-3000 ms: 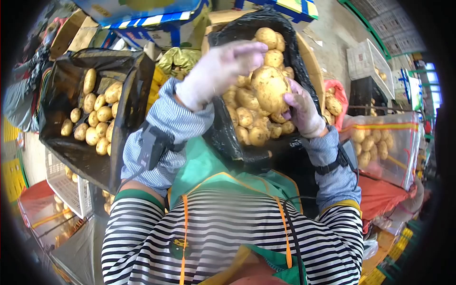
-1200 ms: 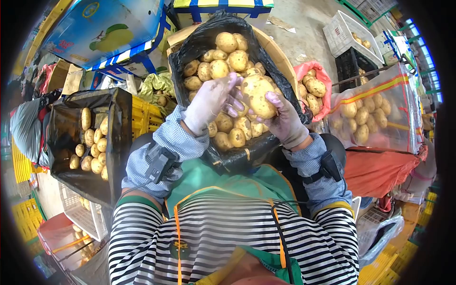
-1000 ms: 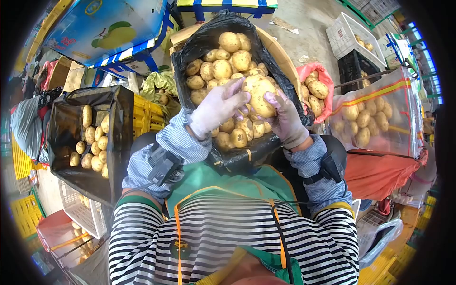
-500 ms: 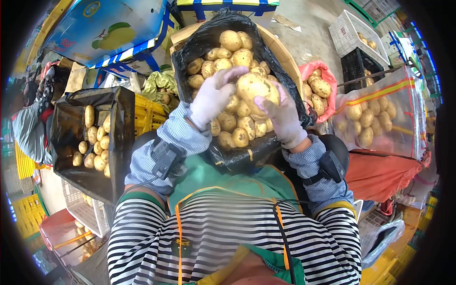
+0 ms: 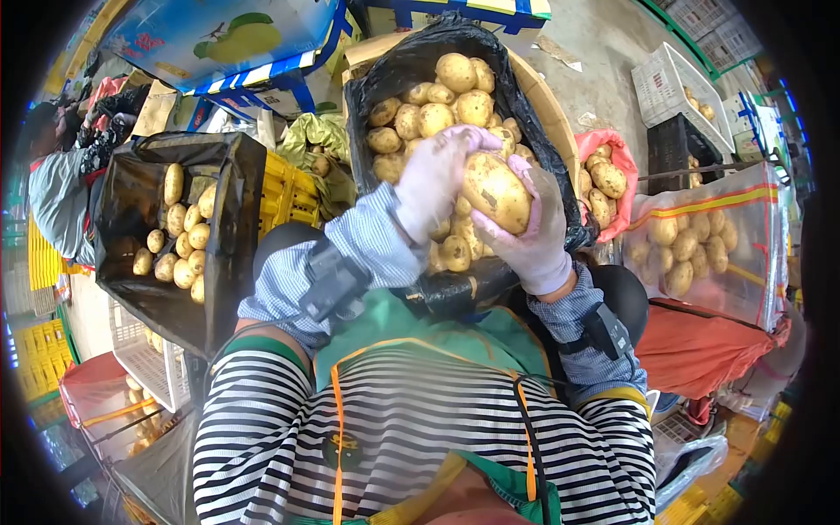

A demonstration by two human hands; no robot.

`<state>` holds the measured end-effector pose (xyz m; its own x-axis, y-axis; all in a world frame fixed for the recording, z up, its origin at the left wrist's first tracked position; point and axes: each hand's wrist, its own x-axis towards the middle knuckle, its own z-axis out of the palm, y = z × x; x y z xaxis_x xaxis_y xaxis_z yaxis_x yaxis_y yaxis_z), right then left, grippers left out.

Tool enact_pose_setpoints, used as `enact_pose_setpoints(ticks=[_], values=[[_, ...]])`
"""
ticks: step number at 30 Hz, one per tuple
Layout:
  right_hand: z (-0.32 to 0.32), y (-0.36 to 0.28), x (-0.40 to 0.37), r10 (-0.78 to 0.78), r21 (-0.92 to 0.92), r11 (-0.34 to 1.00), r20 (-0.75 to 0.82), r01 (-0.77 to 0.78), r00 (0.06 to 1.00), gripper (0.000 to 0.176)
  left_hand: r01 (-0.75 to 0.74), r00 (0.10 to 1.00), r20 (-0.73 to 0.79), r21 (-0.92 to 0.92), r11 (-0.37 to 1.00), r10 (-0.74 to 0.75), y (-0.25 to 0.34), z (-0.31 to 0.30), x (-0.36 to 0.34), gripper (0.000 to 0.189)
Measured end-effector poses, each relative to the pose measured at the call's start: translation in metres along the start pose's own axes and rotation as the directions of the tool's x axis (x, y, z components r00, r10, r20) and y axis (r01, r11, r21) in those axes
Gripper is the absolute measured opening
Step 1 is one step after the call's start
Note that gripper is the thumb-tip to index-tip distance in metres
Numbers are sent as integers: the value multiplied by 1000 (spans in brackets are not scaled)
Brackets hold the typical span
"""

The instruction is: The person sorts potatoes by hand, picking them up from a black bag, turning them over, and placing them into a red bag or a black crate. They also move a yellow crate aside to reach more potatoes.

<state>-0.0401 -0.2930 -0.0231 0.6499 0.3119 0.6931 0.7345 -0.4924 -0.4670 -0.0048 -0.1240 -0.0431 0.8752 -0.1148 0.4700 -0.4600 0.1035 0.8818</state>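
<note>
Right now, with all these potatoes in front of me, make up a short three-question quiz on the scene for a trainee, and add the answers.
1. True or false: the right hand holds the big potato.
2. Multiple choice: what colour is the open sack just right of the middle box? A: green; B: pinkish red; C: white.
3. Fill the gap: another black-lined box, also holding potatoes, stands to the ____ of the middle one.

Key: 1 true; 2 B; 3 left.

It looks like a produce-packing warehouse, with yellow-skinned potatoes (image 5: 475,108) in a black-plastic-lined brown cardboard box (image 5: 555,109), a white slatted plastic crate (image 5: 662,92) and bare grey concrete floor (image 5: 604,83).
</note>
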Motion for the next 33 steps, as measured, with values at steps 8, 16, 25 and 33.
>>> enact_pose_setpoints(ticks=[8,16,25,33], values=[[4,-1,7,130,2,991,95,-130,987,88,720,689,128,-237,652,-714,25,-2,7,47],[0,4,5,161,240,956,57,-170,985,52,-9,998,57,493,870,-22,1,-4,-24,36],[13,17,-7,699,649,414,223,-639,679,27,129,983,-167,301,945,-81,-2,2,-22,47],[16,11,-6,572,658,223,510,-720,643,53,288,955,-72,449,846,-287,41,4,-7,37]])
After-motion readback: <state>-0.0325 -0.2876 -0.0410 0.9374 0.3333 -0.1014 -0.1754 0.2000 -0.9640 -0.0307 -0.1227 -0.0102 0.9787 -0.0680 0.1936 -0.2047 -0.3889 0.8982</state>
